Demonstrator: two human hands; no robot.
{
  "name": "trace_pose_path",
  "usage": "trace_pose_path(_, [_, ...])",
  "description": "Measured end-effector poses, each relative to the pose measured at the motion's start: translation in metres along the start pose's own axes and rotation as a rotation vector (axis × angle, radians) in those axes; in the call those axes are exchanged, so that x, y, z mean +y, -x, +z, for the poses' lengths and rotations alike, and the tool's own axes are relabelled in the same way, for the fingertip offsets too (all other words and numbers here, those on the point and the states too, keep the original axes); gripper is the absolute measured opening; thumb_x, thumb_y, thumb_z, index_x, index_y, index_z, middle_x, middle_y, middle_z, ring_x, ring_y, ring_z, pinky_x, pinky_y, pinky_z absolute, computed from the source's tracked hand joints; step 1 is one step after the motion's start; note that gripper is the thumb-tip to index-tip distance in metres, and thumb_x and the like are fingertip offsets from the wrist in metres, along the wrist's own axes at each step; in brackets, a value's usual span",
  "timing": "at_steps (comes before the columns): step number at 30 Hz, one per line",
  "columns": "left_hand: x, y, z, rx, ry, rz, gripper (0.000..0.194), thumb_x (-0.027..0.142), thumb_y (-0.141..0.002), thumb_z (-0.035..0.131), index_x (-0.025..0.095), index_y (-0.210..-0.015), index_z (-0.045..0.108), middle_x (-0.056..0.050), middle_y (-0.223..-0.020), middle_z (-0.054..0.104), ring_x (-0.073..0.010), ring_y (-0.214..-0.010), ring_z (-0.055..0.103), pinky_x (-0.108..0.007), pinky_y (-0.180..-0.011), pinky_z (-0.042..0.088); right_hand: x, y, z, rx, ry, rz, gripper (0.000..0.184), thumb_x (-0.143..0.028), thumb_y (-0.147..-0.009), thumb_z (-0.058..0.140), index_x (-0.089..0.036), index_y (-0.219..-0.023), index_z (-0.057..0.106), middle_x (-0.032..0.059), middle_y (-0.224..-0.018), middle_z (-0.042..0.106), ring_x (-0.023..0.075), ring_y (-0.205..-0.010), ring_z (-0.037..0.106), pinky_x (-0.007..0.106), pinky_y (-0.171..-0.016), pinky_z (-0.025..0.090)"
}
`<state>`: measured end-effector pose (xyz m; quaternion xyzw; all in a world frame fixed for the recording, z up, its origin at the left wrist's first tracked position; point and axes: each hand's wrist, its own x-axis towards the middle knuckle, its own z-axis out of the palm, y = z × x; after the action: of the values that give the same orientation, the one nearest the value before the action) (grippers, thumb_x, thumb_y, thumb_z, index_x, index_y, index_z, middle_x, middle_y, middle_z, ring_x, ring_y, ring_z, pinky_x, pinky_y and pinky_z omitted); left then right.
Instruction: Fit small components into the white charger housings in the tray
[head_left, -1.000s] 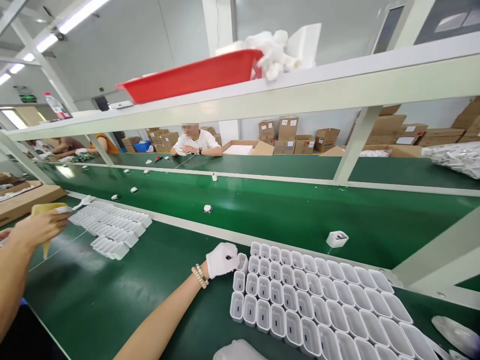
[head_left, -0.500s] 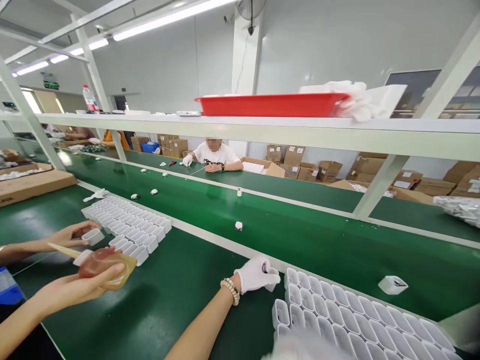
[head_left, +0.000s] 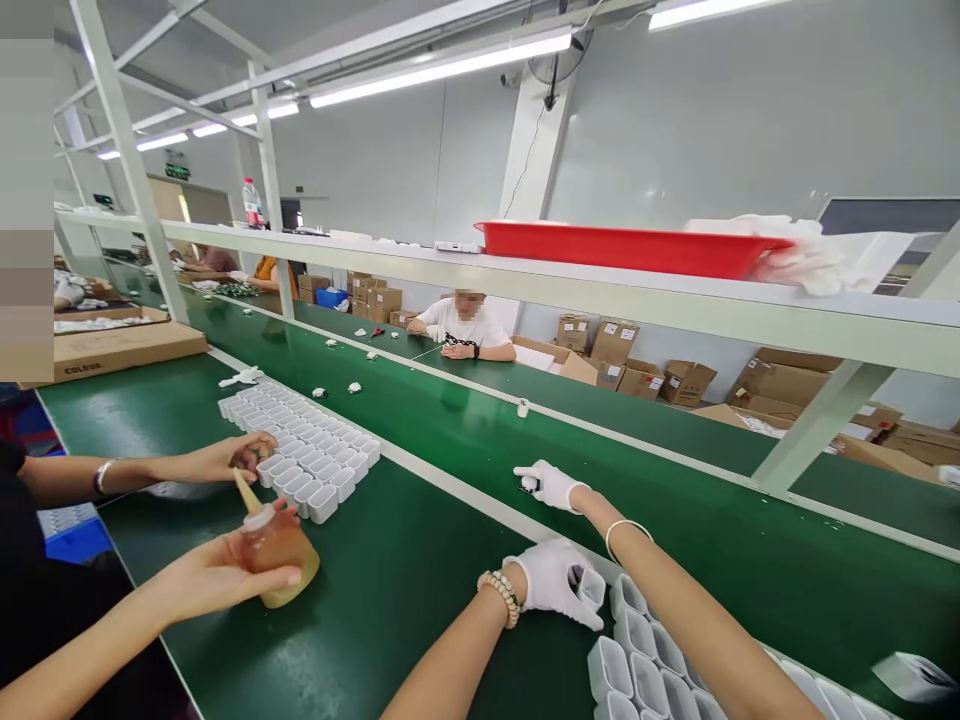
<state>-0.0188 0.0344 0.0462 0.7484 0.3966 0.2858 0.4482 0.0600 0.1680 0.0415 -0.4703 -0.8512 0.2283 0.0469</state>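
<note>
My left hand [head_left: 559, 585], in a white glove with a beaded bracelet at the wrist, is closed around a small white plastic housing [head_left: 591, 588], an open-topped box. It rests on the green bench at the end of the rows of similar white housings [head_left: 636, 640]. My right hand [head_left: 551, 487], also gloved and with a bangle on the forearm, reaches over the green belt. Its fingers close on a small white part [head_left: 529, 483] with a dark underside; the fingers partly hide it. My right forearm covers some of the housings.
At left, a co-worker's bare hand [head_left: 225, 575] holds a squeeze bottle [head_left: 289, 560] of yellowish liquid; their other hand [head_left: 225, 458] touches another housing block [head_left: 330, 455]. A single white housing [head_left: 911, 678] lies on the belt [head_left: 637, 530]. Overhead, a shelf [head_left: 600, 290] carries a red tray [head_left: 622, 248].
My right hand has come in from the lower right and reached the small part on the belt. My left hand keeps hold of its housing. The view has swung rightward in the pictures.
</note>
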Motion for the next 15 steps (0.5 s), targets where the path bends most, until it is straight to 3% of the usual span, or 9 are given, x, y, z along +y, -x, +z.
trace_pose_path(2, [0.02, 0.031, -0.019, 0.027, 0.022, 0.005, 0.045, 0.039, -0.039, 0.095, 0.017, -0.044, 0.056, 0.005, -0.048, 0.05, -0.0118, -0.051, 0.047, -0.027, -0.054, 0.04, 0.005, 0.002, 0.003, 0.005, -0.041, 0.02, 0.029, -0.032, -0.096, 0.061, -0.019, -0.121, 0.061, 0.0088, -0.124, 0.062, 0.0222, -0.103, 0.064, 0.042, -0.087, 0.055])
trace_pose_path(4, [0.025, 0.093, -0.058, 0.085, 0.065, 0.023, 0.046, 0.053, -0.052, 0.089, 0.018, -0.047, 0.059, 0.005, -0.048, 0.052, -0.0111, -0.05, 0.049, -0.025, -0.052, 0.04, 0.009, 0.005, 0.004, 0.011, -0.085, 0.04, 0.029, -0.033, -0.096, 0.061, -0.018, -0.121, 0.061, 0.0085, -0.121, 0.063, 0.0217, -0.101, 0.065, 0.042, -0.085, 0.056])
trace_pose_path(7, [-0.004, 0.208, -0.137, 0.267, 0.225, -0.011, 0.058, 0.074, -0.069, 0.066, 0.018, -0.054, 0.064, 0.005, -0.048, 0.055, -0.0117, -0.051, 0.057, -0.022, -0.051, 0.04, 0.013, 0.012, 0.002, 0.021, -0.147, 0.06, 0.028, -0.033, -0.096, 0.061, -0.017, -0.119, 0.061, 0.0077, -0.117, 0.064, 0.0204, -0.097, 0.066, 0.04, -0.082, 0.057])
trace_pose_path(9, [-0.031, 0.257, -0.17, 0.468, 0.387, -0.027, 0.065, 0.084, -0.06, 0.061, 0.02, -0.054, 0.065, 0.007, -0.047, 0.055, -0.0118, -0.048, 0.058, -0.022, -0.047, 0.041, 0.012, 0.018, -0.001, 0.035, -0.185, 0.06, 0.027, -0.033, -0.096, 0.061, -0.016, -0.117, 0.062, 0.0074, -0.115, 0.065, 0.0198, -0.095, 0.066, 0.039, -0.081, 0.057])
trace_pose_path(11, [-0.043, 0.261, -0.168, 0.457, 0.372, -0.099, 0.062, 0.082, -0.057, 0.065, 0.022, -0.068, 0.069, 0.008, -0.056, 0.062, -0.0138, -0.058, 0.065, -0.022, -0.048, 0.045, 0.01, 0.025, -0.008, 0.058, -0.222, 0.045, 0.026, -0.033, -0.095, 0.061, -0.016, -0.114, 0.063, 0.007, -0.112, 0.066, 0.0192, -0.093, 0.067, 0.039, -0.08, 0.057])
trace_pose_path(12, [-0.041, 0.247, -0.156, 0.465, 0.326, -0.1, 0.055, 0.077, -0.068, 0.064, 0.022, -0.073, 0.069, 0.009, -0.059, 0.063, -0.0133, -0.06, 0.066, -0.021, -0.049, 0.046, 0.009, 0.031, -0.013, 0.076, -0.242, 0.033, 0.024, -0.033, -0.095, 0.061, -0.015, -0.111, 0.064, 0.0066, -0.11, 0.067, 0.0188, -0.092, 0.067, 0.038, -0.08, 0.057])
trace_pose_path(15, [-0.01, 0.171, -0.096, 0.362, 0.175, -0.054, 0.032, 0.049, -0.091, 0.062, 0.017, -0.094, 0.068, 0.002, -0.084, 0.069, -0.017, -0.077, 0.068, -0.027, -0.064, 0.055, 0.004, 0.061, -0.032, 0.171, -0.303, -0.008, 0.019, -0.032, -0.093, 0.064, -0.015, -0.101, 0.065, 0.0058, -0.104, 0.069, 0.0178, -0.089, 0.067, 0.038, -0.081, 0.056])
